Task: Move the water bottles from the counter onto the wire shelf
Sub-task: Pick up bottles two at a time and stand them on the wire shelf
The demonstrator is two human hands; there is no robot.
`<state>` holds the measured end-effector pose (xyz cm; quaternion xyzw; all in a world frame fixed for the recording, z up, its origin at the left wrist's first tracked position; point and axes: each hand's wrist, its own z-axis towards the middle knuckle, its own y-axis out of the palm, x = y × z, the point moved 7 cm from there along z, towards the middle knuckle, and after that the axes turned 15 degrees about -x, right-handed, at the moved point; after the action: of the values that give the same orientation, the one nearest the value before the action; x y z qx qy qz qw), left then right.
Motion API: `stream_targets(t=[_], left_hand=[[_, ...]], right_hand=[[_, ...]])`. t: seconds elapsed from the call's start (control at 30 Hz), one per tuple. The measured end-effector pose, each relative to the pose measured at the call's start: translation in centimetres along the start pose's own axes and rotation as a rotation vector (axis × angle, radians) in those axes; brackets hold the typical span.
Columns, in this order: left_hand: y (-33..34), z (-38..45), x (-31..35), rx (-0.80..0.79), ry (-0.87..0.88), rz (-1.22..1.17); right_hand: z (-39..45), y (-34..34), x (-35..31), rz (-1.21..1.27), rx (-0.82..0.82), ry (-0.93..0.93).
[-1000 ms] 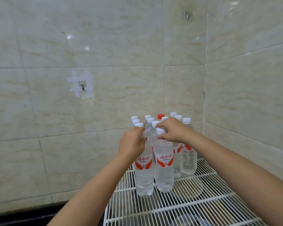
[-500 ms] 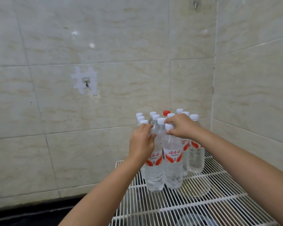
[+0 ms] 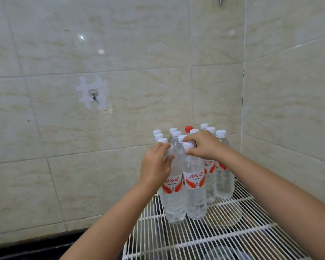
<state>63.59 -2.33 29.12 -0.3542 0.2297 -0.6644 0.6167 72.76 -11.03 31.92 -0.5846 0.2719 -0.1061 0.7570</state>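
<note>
My left hand [image 3: 156, 164]: fingers curled round the neck and shoulder of the front-left clear plastic water bottle with a red-and-white label [image 3: 173, 196], thumb across its front, just under its white cap.
My right hand [image 3: 201, 145]: thumb and fingers pinch the neck of the front-right bottle [image 3: 194, 192], right below its white cap; the knuckles hide part of the caps behind.
The two held bottles: upright, touching each other, bases on the white wire shelf [image 3: 195, 239], at the front of the group, near the shelf's left edge.
Rest of the group: packed tight behind them towards the shelf's far left corner, against the wall; my hands and the front pair hide most of their bodies.
Count: twelve caps show, eleven white and one red cap [image 3: 189, 128] in the back row; I cannot tell whether more stand behind my right hand.
Around: beige marbled wall tiles [image 3: 139, 53] behind and to the right; a small metal hook fixed with crossed white tape [image 3: 92, 93] on the wall, well to the left of the bottles; a second hook [image 3: 221, 0] at the top edge of view.
Below the shelf: dim shapes through the wires, too blurred to name.
</note>
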Motion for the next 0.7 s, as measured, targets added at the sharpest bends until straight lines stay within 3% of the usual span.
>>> stream_targets(t=[0.17,0.37,0.57,0.7], left_hand=[[0.2,0.3,0.3,-0.010,0.019,0.012],[0.3,0.9,-0.4,-0.071,-0.093,-0.053],[0.6,0.9,-0.4,-0.132,-0.129,-0.063],[-0.1,0.6,0.8,-0.189,-0.087,0.103]], right_hand=[[0.2,-0.1,0.4,-0.003,-0.015,0.007],[0.0,0.7,0.7,-0.002,-0.006,0.016],[-0.7,1.6,0.7,0.023,0.093,0.019],[-1.6,1.9,0.0,-0.067,0.199,0.022]])
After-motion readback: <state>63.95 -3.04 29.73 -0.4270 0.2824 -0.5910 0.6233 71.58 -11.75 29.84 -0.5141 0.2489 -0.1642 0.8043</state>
